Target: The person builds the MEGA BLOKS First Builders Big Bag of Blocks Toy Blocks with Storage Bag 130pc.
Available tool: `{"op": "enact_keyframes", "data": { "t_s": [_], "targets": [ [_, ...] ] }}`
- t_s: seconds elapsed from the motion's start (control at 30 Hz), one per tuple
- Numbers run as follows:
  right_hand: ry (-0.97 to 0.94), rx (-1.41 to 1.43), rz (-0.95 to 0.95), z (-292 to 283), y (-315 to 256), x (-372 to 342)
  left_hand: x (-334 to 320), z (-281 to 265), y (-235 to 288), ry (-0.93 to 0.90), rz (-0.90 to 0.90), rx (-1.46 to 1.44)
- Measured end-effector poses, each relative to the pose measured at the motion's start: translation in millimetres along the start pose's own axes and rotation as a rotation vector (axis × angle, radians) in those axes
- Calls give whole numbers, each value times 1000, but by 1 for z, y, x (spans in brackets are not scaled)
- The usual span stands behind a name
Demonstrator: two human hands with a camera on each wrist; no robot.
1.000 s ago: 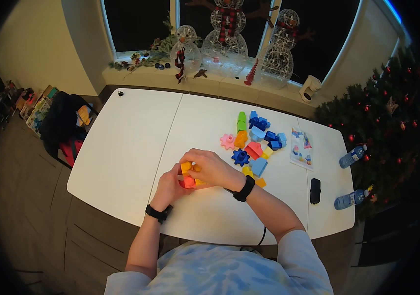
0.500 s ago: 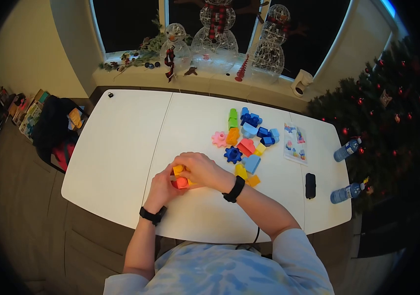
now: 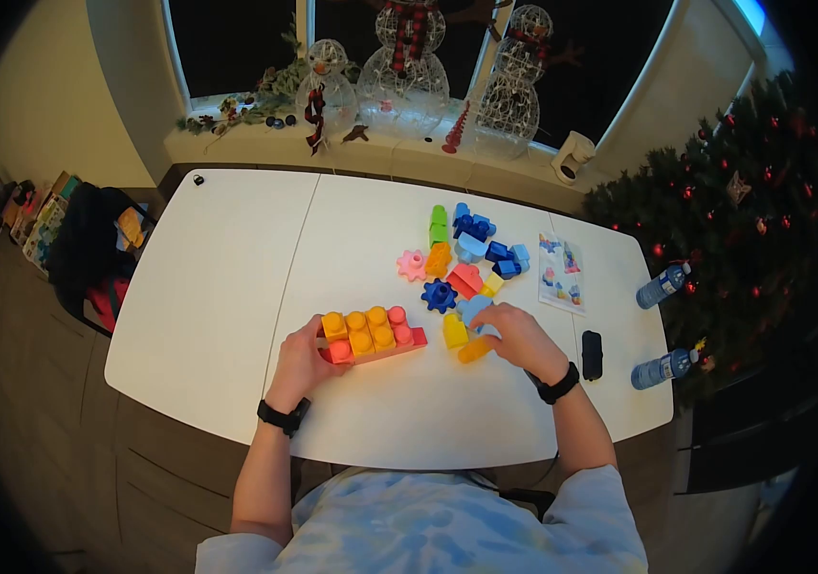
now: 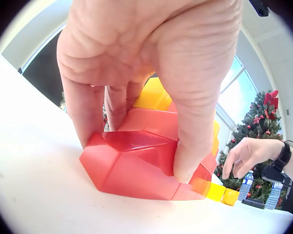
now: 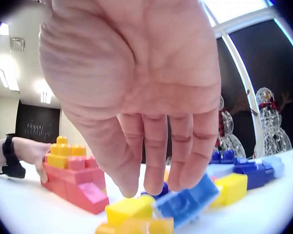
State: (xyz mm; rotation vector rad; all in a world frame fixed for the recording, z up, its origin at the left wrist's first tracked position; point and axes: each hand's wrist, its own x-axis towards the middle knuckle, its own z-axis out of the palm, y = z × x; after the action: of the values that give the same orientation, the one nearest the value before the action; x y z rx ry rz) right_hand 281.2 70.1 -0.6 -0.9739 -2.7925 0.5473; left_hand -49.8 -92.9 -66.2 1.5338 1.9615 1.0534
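My left hand (image 3: 299,368) grips the left end of a built block assembly (image 3: 359,341). It has red blocks below and yellow-orange blocks on top. In the left wrist view, thumb and fingers straddle a red block (image 4: 141,170) with sloped sides, low at the white table. My right hand (image 3: 526,346) is over the near side of the loose blocks, fingers extended downward. Its fingertips (image 5: 155,187) are right at a tilted light blue block (image 5: 188,200). A yellow block (image 3: 455,332) and an orange-yellow block (image 3: 474,349) lie beside that hand.
Farther back lie dark blue blocks (image 3: 473,226), a green piece (image 3: 439,226), a pink gear (image 3: 412,265) and a dark blue gear (image 3: 439,296). To the right are a picture sheet (image 3: 562,275), a black case (image 3: 592,355) and two water bottles (image 3: 663,285).
My right hand has left the block assembly and moved right to the loose blocks. My left hand still holds the assembly, now in fuller view. The head view has shifted slightly.
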Motion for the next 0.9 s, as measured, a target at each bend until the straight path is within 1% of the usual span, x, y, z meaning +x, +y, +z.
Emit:
{"op": "enact_keyframes", "data": {
  "t_s": [0.13, 0.23, 0.3, 0.33, 0.4, 0.43, 0.5, 0.53, 0.6, 0.7, 0.73, 0.8, 0.87, 0.9],
  "targets": [
    [-45, -59, 36, 22, -1, -19, 0, 0, -1, 8, 7, -47],
    [-4, -43, 36, 36, 1, -22, -1, 0, 0, 10, 6, -62],
    [-34, -32, -37, 43, 5, -22, 0, 0, -1, 9, -4, -61],
    [-33, -30, -42, 37, 2, -19, 0, 0, -2, 8, 5, -58],
    [-41, 89, -17, 15, -14, -9, 0, 0, -3, 5, 12, -52],
    [-40, 92, -17, 7, -23, -3, 0, -1, -2, -2, 4, -47],
    [121, 353, -36, -4, -42, 14, 1, -1, -1, -13, 1, -39],
    [125, 353, -34, -3, -46, 23, 2, 0, -2, -9, -4, -57],
    [209, 603, -133, 6, -50, 42, 2, 1, -2, -2, -4, -73],
    [221, 604, -161, 22, -53, 67, 2, 0, -2, -5, 6, -74],
    [233, 599, -179, 26, -52, 75, 1, 1, -3, -14, -18, -71],
    [173, 614, -174, 34, -51, 83, 3, -2, 0, -13, -32, -62],
    [153, 577, -182, 32, -52, 87, 3, -5, 5, -113, -119, -22],
    [131, 575, -186, 34, -52, 89, 3, -4, 4, -110, -103, -5]
  ]
}}
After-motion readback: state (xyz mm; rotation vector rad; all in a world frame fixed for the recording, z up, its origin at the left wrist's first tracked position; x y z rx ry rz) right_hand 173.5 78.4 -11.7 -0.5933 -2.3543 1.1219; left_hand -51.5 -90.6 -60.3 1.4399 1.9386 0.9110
